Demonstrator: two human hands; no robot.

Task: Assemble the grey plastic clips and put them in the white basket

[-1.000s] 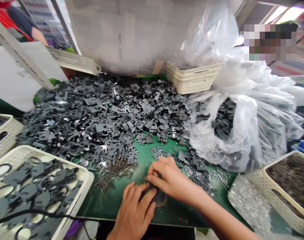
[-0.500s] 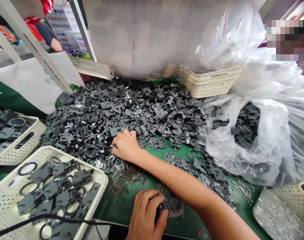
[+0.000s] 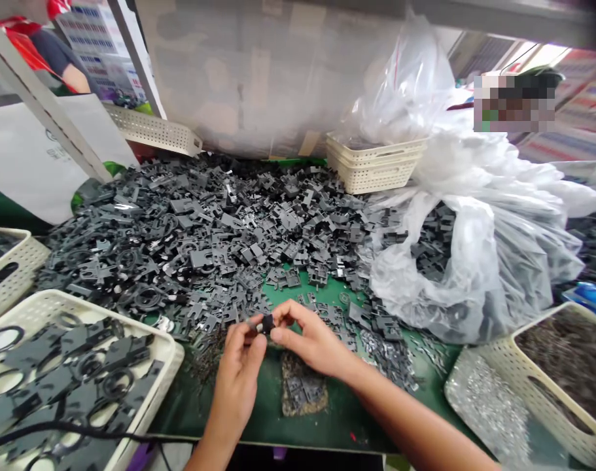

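A green work mat point(image 3: 341, 422) carries a broad heap of dark grey flat stamped parts point(image 3: 204, 245) at 11 o'clock from the hands. A large clear plastic bag point(image 3: 467, 261) holding similar parts lies at 2 o'clock. A cream perforated plastic basket point(image 3: 82, 303) of black parts and rings sits at 8 o'clock; a second cream perforated plastic basket point(image 3: 538, 392) of fine dark pieces sits at 4 o'clock. A small patch of dark parts point(image 3: 302, 386) lies at 6 o'clock, just below the hands. The left hand point(image 3: 236, 369) and right hand point(image 3: 312, 343) are both narrowly closed, pinching one small black part point(image 3: 267, 324) between them above the mat.
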